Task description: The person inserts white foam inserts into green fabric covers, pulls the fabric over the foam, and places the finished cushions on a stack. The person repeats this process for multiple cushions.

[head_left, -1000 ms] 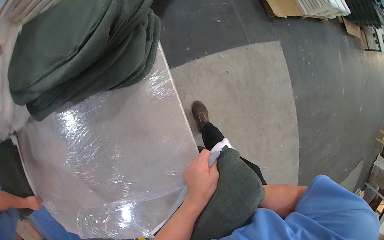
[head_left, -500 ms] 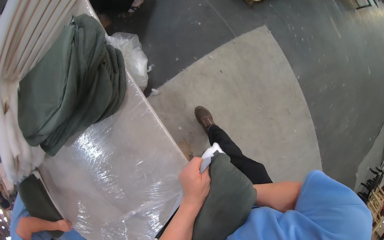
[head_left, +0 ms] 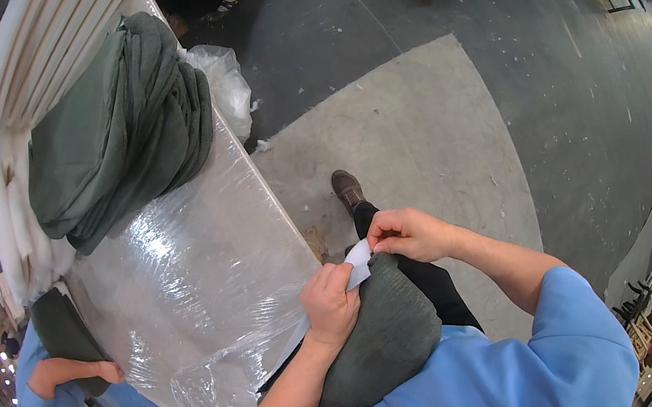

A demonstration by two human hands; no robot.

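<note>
A dark green fabric-covered cushion rests against my blue shirt. My left hand is closed on its edge, where a pale grey strip sticks out past the fingers. From the same end comes a piece of white material. Thumb and fingertips of my right hand pinch at the join of the white material and the green fabric. Exactly what lies between those fingertips is too small to make out.
To my left stands a table wrapped in clear plastic. It bears a pile of green fabric covers and white slabs. A co-worker's hand touches another green piece. A clear plastic bag hangs by the table edge.
My right hand has come out from behind the cushion and reached up to its end, where it now pinches. More white material shows. My left hand keeps its grip.
</note>
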